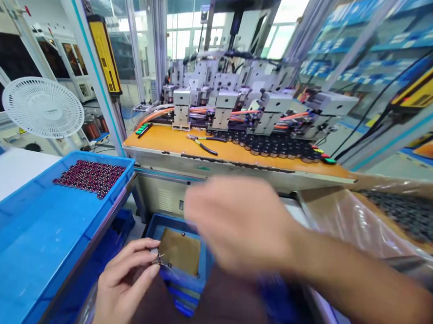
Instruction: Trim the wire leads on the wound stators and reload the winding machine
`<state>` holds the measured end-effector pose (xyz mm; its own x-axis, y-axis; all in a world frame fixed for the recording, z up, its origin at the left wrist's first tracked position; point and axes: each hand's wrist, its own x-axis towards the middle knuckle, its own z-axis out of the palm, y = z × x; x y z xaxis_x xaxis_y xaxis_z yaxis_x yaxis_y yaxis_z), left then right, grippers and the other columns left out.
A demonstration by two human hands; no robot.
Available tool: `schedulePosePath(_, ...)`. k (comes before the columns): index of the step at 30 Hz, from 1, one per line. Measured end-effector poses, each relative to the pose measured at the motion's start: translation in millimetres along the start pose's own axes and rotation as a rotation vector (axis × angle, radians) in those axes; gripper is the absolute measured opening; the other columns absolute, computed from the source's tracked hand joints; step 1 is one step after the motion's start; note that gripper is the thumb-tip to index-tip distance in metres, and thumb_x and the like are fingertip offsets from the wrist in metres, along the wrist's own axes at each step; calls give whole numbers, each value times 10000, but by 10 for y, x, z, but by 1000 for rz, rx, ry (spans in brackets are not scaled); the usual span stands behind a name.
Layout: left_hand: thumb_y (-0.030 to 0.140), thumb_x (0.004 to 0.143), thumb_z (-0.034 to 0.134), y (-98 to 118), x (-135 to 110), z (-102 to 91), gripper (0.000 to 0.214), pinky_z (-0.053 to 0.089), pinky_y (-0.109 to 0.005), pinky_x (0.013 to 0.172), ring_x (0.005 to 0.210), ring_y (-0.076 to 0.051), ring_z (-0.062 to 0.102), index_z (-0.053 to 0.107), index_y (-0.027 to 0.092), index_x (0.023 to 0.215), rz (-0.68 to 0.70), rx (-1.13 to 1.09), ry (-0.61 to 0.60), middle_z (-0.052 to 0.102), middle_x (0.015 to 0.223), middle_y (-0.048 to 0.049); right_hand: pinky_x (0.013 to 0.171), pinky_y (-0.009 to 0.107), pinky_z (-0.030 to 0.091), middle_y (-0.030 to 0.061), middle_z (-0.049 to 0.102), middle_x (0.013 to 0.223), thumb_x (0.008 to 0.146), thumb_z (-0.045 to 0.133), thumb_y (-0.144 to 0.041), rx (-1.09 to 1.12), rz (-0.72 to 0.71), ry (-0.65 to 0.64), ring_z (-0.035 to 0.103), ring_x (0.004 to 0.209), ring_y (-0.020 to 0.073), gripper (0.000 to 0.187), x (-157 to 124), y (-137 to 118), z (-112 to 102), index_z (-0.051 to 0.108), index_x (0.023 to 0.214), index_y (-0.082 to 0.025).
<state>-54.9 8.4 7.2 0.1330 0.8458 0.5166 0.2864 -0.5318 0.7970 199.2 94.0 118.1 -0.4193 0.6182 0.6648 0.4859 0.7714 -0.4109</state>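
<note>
While I have the left hand (pixel 130 276) pinched on a small metal piece (pixel 155 254) with thin wire ends, held above the near-left edge of a blue bin (pixel 203 266) with a brown sheet (pixel 179 251) inside, the right hand (pixel 238 219) is raised and blurred; I cannot tell whether it grips anything. Progress: the held piece is not set down, so I judge this unit unfinished. Dark-red parts (pixel 89 176) sit packed at the far end of the blue tray (pixel 46 249), covering only some of its floor; batch likely partial. Round black parts (pixel 269 145) and pliers (pixel 205 144) lie on the orange worktop (pixel 154 139); final count undetermined.
</note>
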Motion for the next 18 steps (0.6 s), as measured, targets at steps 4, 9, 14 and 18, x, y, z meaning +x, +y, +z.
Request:
schedulePosePath(4, 109, 832, 707, -71, 81, -78, 238, 638, -282, 811, 1056, -232, 726, 736, 248, 1024, -8, 38, 111, 751, 1112, -81, 995, 445, 488, 159, 681, 1154, 924, 613, -226, -508, 166, -71, 620, 1105, 259, 217, 865, 1116, 84, 666, 1080, -85)
schedulePosePath(9, 66, 837, 699, -77, 176, -148, 248, 607, -228, 808, 1079, -182, 702, 730, 244, 1006, 7, -10, 162, 732, 1129, -60, 924, 436, 529, 68, 674, 1058, 944, 636, -429, -640, 338, -268, 642, 1004, 208, 300, 964, 1877, 136, 657, 1014, -138)
schedulePosePath(14, 26, 822, 700, -108, 179, -179, 287, 591, -211, 767, 1059, -168, 698, 740, 238, 1012, -2, -51, 181, 733, 1104, -58, 880, 558, 508, 97, 638, 810, 918, 629, -488, -636, 318, -376, 627, 915, 294, 362, 730, 1946, 146, 625, 761, -161)
schedulePosePath(18, 17, 819, 698, -94, 179, -126, 292, 594, -227, 770, 1044, -170, 701, 745, 231, 1012, -7, -91, 201, 739, 1103, -59, 835, 480, 521, 79, 589, 793, 788, 775, -425, -564, 242, -381, 616, 850, 281, 288, 477, 1817, -10, 625, 803, -179)
